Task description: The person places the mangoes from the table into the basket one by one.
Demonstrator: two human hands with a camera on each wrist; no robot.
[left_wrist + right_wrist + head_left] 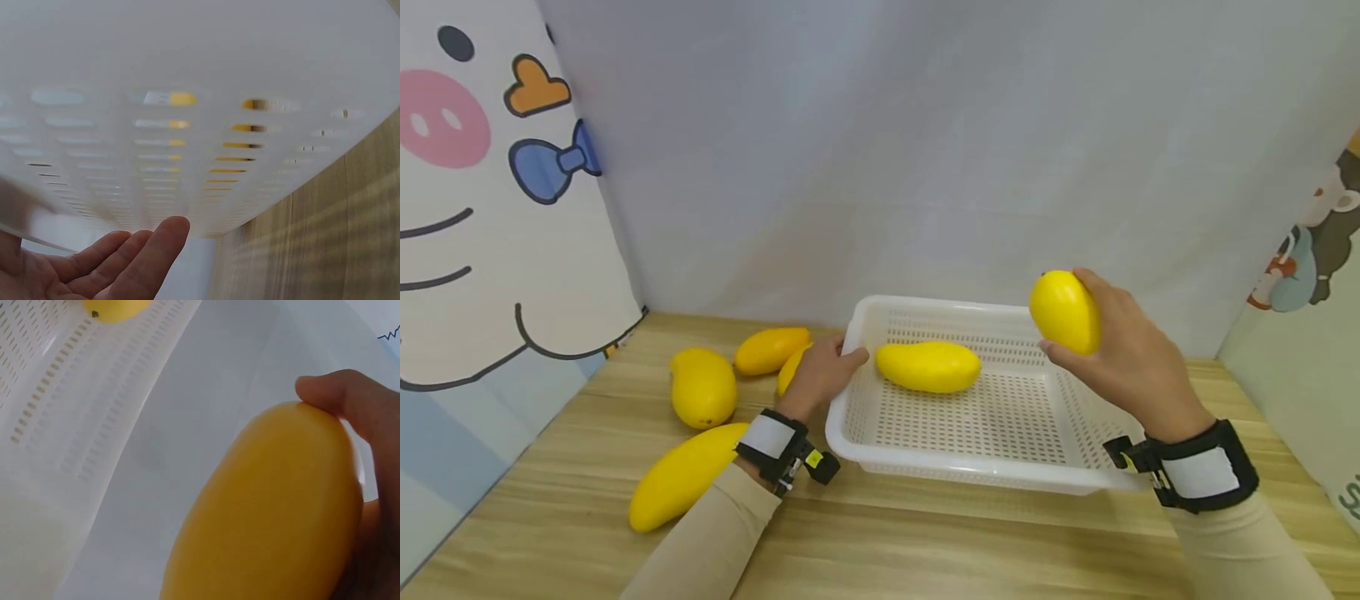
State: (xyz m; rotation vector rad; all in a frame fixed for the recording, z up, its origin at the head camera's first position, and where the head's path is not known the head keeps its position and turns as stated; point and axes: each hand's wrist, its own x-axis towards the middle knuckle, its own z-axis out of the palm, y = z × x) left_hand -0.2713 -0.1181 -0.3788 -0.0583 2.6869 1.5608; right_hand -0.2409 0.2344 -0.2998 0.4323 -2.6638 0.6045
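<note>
Nearest to my head camera come the two beige sleeves [707, 542], each ending in a black wrist strap [1202, 479], above the wood-grain table [880, 558]. On the left side a long yellow mango [681, 483] lies slantwise, its far end just beside the left strap.

My left hand [820, 371] grips the left end of the white perforated basket [970, 465] — thumb over the rim, the other fingers outside, and from the left wrist I see them stretched out by the slotted wall. My right hand [1131, 358] holds a plump yellow mango [1066, 312], fingers and thumb around it. In the head view this mango is raised at the basket's far right side, well apart from the other fruit; I cannot tell how high it is. The right wrist view shows a thumb or finger bent over one end of it.

Inside the basket, a second long mango [928, 367] lies on its side near the left wall. Left of the basket, on the table, a curved mango [703, 389] sits beyond the slanting one; a little farther lies an orange-yellow mango [772, 350], and another mango [790, 367] is partly hidden behind my left hand.

Farthest off hangs a pale grey backdrop [925, 167], between a cartoon panel [497, 325] with a pink snout and blue bow on the left and a second cartoon panel [1285, 350] on the right.
</note>
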